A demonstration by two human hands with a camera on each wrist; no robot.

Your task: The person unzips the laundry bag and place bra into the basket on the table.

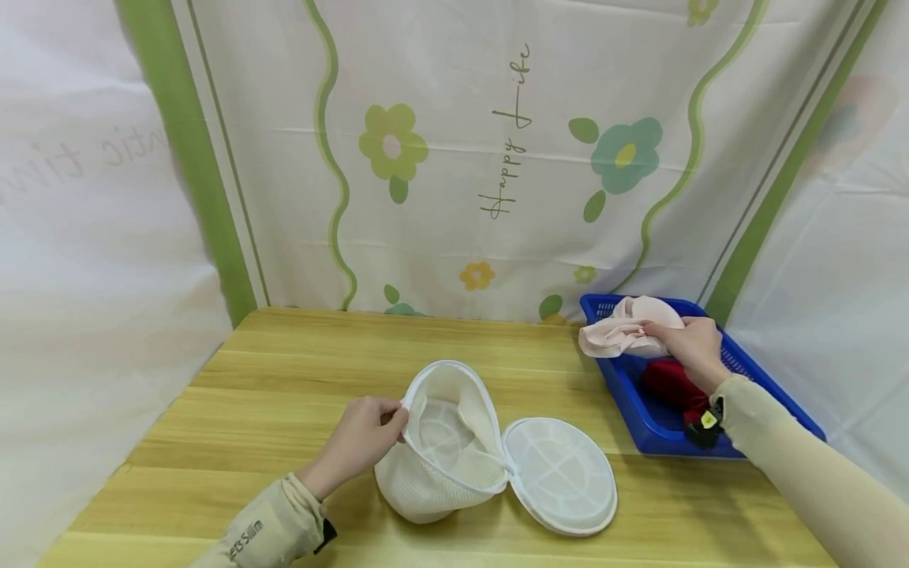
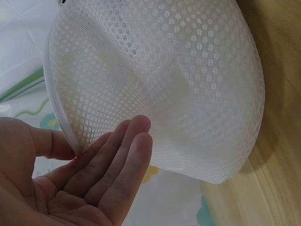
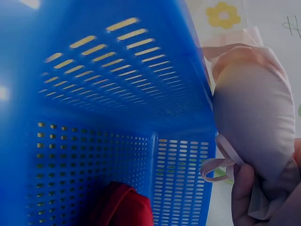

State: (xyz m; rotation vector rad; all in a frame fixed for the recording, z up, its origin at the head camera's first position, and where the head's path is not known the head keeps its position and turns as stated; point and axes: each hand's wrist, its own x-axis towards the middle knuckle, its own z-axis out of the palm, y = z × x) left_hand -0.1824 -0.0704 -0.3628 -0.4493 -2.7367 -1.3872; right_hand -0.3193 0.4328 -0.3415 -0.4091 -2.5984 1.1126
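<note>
My left hand (image 1: 367, 442) pinches the zippered rim of a white mesh laundry bag (image 1: 426, 485) between thumb and fingers. The bag stands on the table with its mouth open, and its round lid (image 1: 563, 476) lies folded out to the right. In the left wrist view the mesh side (image 2: 202, 94) of the bag bulges beside the fingers. My right hand (image 1: 692, 347) grips a pale pink bra (image 1: 625, 327) over the far left part of the blue basket. A moulded cup (image 3: 254, 103) and a thin strap loop of the bra show in the right wrist view.
The blue plastic basket (image 1: 628, 410) with slotted walls stands at the table's right side. Inside it lies a dark red garment (image 1: 667, 386), with something black near my right wrist. A printed curtain (image 1: 440, 221) hangs behind the wooden table (image 1: 284, 379).
</note>
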